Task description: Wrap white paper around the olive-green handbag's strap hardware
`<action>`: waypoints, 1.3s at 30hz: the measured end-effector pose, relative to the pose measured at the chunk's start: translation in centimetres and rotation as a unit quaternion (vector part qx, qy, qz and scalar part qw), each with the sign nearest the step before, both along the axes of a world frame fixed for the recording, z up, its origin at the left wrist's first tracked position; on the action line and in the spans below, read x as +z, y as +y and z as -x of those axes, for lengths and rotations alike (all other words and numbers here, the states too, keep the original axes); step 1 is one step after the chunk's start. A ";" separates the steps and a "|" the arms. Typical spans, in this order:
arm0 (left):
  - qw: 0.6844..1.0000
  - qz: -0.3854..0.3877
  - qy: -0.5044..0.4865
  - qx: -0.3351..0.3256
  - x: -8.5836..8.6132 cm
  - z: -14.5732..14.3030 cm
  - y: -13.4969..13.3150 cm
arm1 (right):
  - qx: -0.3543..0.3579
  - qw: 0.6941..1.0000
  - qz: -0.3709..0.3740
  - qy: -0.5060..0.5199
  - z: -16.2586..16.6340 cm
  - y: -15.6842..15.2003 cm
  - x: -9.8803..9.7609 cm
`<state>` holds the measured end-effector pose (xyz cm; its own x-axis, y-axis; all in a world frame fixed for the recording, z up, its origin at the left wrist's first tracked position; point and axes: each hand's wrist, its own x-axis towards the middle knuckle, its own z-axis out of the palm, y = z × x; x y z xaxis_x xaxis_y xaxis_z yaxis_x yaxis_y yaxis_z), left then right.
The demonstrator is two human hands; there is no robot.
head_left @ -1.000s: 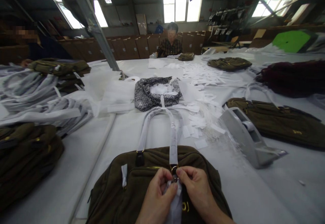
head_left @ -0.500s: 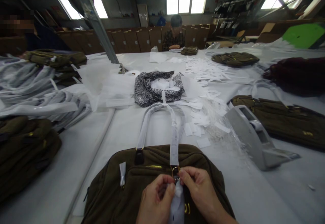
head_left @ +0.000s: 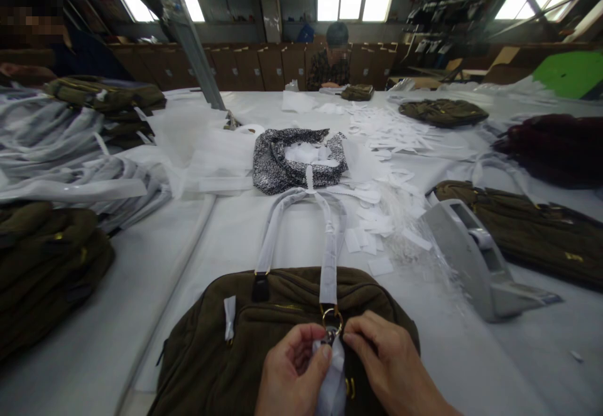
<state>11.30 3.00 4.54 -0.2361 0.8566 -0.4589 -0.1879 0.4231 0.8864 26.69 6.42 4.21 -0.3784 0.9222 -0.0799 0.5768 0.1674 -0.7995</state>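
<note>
An olive-brown handbag (head_left: 217,353) lies in front of me on the table, its handles (head_left: 328,246) wrapped in white and stretched away from me. From a gold ring (head_left: 332,320) at the right handle's base hangs a white-wrapped strip (head_left: 330,384) with a small metal clasp. My left hand (head_left: 296,369) pinches the strip's top at the clasp, thumb against fingers. Right of the ring, my right hand (head_left: 391,356) has thumb and forefinger pressed together near the strip's edge; what is between them is too small to make out. Another white wrap (head_left: 229,318) covers a zipper pull.
A grey tape dispenser (head_left: 480,259) stands right of the bag. Ahead sits a black-and-white fabric pouch (head_left: 273,168) with white pieces inside. White scraps (head_left: 372,240) lie beside it. Other brown bags (head_left: 47,271) are at both sides. Two people are beyond the table.
My right hand has drawn slightly right, off the ring, which now shows more fully. My left hand stays pinched at the strip's top. The view has shifted slightly.
</note>
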 end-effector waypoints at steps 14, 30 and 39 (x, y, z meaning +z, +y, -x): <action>0.999 0.012 -0.038 -0.006 -0.5 0.5 0.1 | 0.112 0.990 -0.069 -0.047 -0.2 1.0 -0.5; 0.999 0.009 -0.048 -0.004 0.0 0.3 0.2 | 0.116 0.991 -0.060 0.021 -0.6 0.9 0.0; 0.995 -0.013 -0.097 -0.009 0.3 0.0 0.0 | 0.127 0.974 -0.188 -0.015 -0.5 0.8 -0.1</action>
